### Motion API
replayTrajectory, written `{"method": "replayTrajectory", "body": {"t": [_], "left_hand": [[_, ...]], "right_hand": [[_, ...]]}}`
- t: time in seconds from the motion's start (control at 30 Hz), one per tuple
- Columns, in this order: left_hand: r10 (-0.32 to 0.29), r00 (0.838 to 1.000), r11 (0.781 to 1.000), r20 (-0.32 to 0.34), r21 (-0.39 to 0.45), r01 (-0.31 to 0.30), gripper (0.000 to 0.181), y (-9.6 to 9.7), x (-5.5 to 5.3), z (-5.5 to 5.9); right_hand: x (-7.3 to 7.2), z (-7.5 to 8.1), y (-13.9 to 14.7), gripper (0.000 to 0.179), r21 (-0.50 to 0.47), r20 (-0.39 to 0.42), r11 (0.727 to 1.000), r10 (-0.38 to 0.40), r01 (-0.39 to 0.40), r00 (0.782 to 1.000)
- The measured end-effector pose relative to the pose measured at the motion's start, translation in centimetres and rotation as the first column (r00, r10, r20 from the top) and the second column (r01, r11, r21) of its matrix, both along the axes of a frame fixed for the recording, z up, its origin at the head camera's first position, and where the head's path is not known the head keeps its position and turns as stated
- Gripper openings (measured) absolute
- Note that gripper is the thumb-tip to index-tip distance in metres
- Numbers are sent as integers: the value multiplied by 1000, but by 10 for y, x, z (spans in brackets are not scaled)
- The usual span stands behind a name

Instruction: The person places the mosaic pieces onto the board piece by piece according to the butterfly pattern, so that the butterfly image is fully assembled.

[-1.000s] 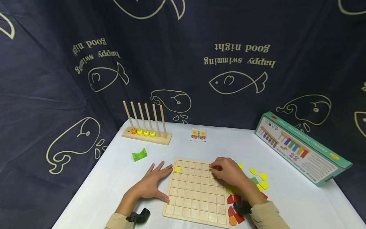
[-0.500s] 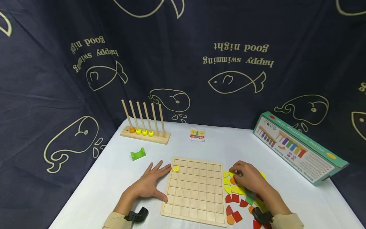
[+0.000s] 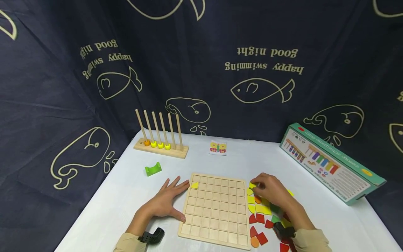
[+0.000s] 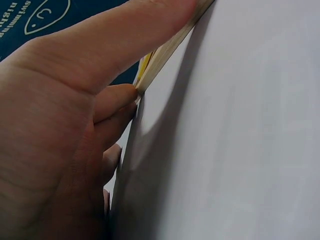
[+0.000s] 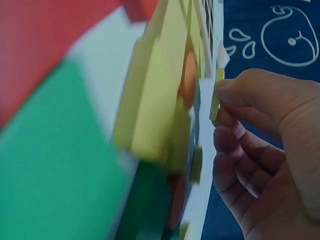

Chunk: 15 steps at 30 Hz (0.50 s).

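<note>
A square wooden grid board point(image 3: 214, 210) lies on the white table, with a yellow tile point(image 3: 195, 185) in a cell near its far left corner. My left hand point(image 3: 167, 201) has its fingers spread, and its thumb and fingertips touch the board's left edge. In the left wrist view the thumb lies along the board's side. Just right of the board, my right hand point(image 3: 270, 189) pinches a yellow tile point(image 5: 217, 95) between thumb and forefinger. Under and around this hand lie yellow tiles point(image 3: 262, 209), red tiles point(image 3: 260, 218) and a green tile point(image 3: 275, 218).
Beyond the board, a small picture card point(image 3: 218, 148) shows a butterfly pattern. At the back left stands a wooden peg rack point(image 3: 161, 148) with beads, and a green arched block point(image 3: 153, 169) sits before it. A long toy box point(image 3: 330, 164) rests at the right.
My right hand has left the board's far right corner for the tiles on the right. It now pinches a yellow tile there. The left hand stays at the board's edge.
</note>
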<state>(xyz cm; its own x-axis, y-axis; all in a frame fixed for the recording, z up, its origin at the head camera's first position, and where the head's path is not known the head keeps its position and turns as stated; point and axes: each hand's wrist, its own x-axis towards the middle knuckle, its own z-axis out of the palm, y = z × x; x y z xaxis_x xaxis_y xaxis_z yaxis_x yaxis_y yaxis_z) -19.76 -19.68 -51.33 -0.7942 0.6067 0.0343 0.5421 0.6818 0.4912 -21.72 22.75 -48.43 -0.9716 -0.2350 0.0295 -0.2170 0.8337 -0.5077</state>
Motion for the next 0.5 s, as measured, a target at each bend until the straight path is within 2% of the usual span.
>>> {"method": "replayTrajectory", "body": {"t": [0.23,0.5], "left_hand": [[-2,1000,1000,-7,8,2,123,1,-1,1],[-8,1000,1000,-9,9,8,123,2,0,2]], "right_hand": [[-9,6,-20,24,-27,-41,996,80,-81,996],[-17,7,-49,24,-41,-45,988,145,-146,988]]}}
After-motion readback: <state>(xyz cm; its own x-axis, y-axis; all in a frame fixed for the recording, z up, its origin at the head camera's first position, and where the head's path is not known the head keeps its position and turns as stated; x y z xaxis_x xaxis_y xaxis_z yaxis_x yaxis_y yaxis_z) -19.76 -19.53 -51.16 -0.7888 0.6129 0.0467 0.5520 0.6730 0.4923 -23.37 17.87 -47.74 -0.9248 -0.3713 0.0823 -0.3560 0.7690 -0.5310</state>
